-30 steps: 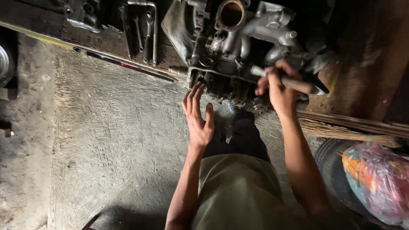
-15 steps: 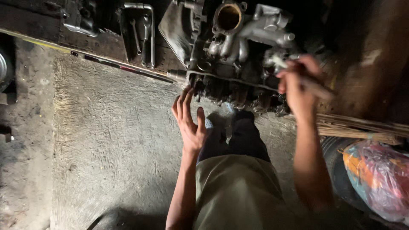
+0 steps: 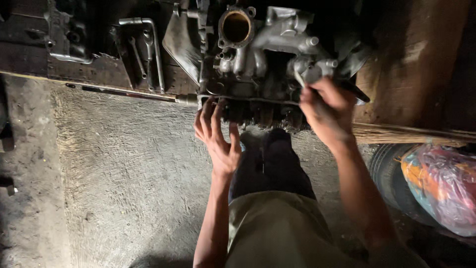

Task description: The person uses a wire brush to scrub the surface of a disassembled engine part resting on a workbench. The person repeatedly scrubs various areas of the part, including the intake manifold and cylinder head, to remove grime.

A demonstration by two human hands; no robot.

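A rough concrete floor (image 3: 124, 173) ran below a dark surface (image 3: 29, 44) carrying wrenches (image 3: 148, 49) and a grey engine (image 3: 263, 59). The left hand (image 3: 218, 136) lay spread wide, fingertips touching the engine's lower edge, while the right hand (image 3: 325, 109) was closed on a dark tool (image 3: 354, 92) against its right side. A colourful plastic bag (image 3: 439, 186) lay at far right.

Left hand (image 3: 218, 136) open, fingers spread, fingertips at engine block's (image 3: 258, 74) lower edge; right hand (image 3: 325, 109) curled closed at its right side.
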